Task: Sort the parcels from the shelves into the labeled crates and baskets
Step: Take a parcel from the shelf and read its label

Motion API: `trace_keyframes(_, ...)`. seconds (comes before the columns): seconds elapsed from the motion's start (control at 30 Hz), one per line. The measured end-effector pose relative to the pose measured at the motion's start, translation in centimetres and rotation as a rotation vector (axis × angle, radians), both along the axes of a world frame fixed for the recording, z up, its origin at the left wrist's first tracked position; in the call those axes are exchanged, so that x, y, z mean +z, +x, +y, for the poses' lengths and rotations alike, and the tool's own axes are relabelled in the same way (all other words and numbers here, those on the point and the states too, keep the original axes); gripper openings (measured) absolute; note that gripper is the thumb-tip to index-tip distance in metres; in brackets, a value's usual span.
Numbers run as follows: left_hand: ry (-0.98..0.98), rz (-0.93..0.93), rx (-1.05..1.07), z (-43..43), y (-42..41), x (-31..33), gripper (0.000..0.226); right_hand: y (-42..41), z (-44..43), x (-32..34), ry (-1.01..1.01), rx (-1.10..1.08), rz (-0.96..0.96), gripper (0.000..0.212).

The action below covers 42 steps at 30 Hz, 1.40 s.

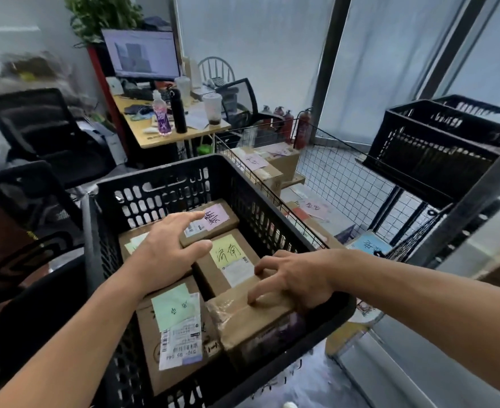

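Observation:
A black plastic crate in front of me holds several brown cardboard parcels. One has a pink note, one a yellow note, one a green note. My left hand hovers over the parcels at the crate's middle, fingers spread, holding nothing. My right hand rests its fingertips on a taped brown parcel at the crate's near right corner; the fingers are curled over its top edge.
A wire basket to the right holds more labelled parcels. Two black crates stand on a shelf at the right. A desk with a monitor, bottles and cups is behind, with office chairs at left.

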State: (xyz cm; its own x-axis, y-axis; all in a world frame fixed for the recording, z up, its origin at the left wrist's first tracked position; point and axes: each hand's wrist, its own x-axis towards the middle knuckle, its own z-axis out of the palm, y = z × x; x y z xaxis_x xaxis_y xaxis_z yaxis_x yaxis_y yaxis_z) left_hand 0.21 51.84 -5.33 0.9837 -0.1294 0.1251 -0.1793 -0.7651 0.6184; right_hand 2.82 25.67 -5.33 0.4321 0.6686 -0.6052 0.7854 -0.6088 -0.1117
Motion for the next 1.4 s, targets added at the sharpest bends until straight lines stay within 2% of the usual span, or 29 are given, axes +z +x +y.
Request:
trace_keyframes(0.1,-0.013,0.009,0.008,0.6,-0.1,-0.1,0.057,-0.1,-0.6,0.6,-0.019,0.055,-0.004,0.076)
trace_keyframes(0.3,-0.044,0.072,0.024,1.6,0.0,-0.8,0.057,0.1,-0.7,1.1,-0.044,0.000,0.066,0.086)
trace_keyframes(0.47,-0.075,0.114,0.012,1.4,0.7,-1.2,0.057,-0.3,0.7,-2.3,-0.104,0.016,0.027,0.089)
trace_keyframes(0.67,-0.106,0.134,-0.006,1.1,1.7,-1.7,0.056,0.0,0.1,-4.9,-0.044,0.026,-0.006,0.079)
trace_keyframes(0.77,-0.125,0.156,-0.015,0.9,1.8,-1.9,0.055,0.7,0.4,-4.7,-0.033,-0.086,0.143,0.080)
trace_keyframes(0.87,-0.135,0.172,-0.020,0.9,1.9,-2.3,0.056,1.5,0.5,-5.0,-0.012,-0.138,0.235,0.068)
trace_keyframes(0.93,-0.146,0.178,-0.012,1.0,2.0,-2.5,0.055,1.2,0.9,-5.8,-0.040,-0.155,0.199,0.070)
trace_keyframes(1.03,-0.156,0.179,-0.004,1.3,2.0,-2.7,0.053,0.7,2.3,-7.3,-0.165,0.071,-0.007,0.094)
trace_keyframes(1.1,-0.178,0.191,-0.009,1.4,2.0,-2.8,0.060,1.1,2.9,-7.8,-0.106,0.156,-0.058,0.087)
trace_keyframes(1.17,-0.190,0.201,-0.013,1.6,1.8,-2.9,0.064,1.8,3.0,-8.5,-0.080,0.136,-0.019,0.083)
trace_keyframes(1.4,-0.197,0.161,-0.013,1.6,1.4,-2.8,0.050,3.0,4.0,-12.3,-0.113,0.148,-0.147,0.108)
